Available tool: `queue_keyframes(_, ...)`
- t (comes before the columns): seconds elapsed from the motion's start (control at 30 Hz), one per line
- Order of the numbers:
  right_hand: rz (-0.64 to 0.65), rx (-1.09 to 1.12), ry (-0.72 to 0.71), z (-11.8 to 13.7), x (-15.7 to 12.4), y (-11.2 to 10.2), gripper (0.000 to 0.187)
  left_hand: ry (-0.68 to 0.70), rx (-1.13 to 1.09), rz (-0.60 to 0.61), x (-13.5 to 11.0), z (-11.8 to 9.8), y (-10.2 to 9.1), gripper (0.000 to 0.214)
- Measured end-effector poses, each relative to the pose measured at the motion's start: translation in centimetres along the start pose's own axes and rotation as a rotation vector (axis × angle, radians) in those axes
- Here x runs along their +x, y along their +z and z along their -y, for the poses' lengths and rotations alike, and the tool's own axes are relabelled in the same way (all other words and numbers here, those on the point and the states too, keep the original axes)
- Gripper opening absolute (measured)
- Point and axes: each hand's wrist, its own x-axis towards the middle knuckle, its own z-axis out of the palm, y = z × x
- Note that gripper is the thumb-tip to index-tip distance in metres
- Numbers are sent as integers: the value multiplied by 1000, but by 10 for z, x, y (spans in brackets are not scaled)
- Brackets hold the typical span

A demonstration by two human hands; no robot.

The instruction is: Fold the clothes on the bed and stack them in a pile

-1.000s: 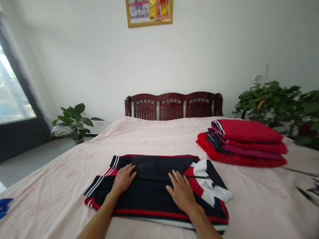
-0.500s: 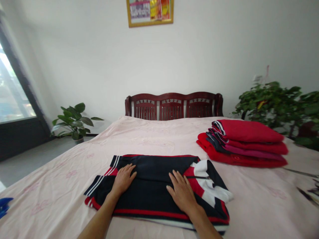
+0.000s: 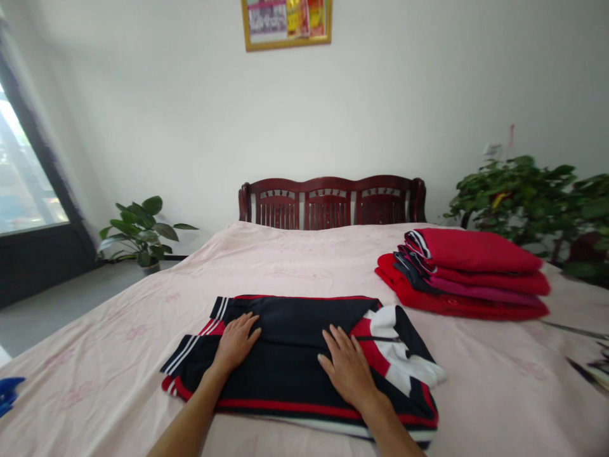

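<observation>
A folded dark navy jacket (image 3: 290,371) with red and white trim lies on the pink bed sheet (image 3: 295,266) in front of me. My left hand (image 3: 235,343) rests flat on its left part, fingers stretched out. My right hand (image 3: 347,368) lies flat on its right part, fingers spread, beside the white and red collar area (image 3: 399,355). Neither hand holds anything.
A stack of folded red garments (image 3: 466,273) sits on the bed at the right. A dark wooden headboard (image 3: 330,203) stands at the far end. Potted plants stand at the left (image 3: 140,235) and the right (image 3: 533,197). A blue item (image 3: 7,393) shows at the left edge.
</observation>
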Motion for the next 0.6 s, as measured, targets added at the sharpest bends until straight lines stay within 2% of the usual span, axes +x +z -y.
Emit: queue_keyframes(0.6,-6,-4,0,0,0,0,62,2,-4,6,0,-1,-2,48)
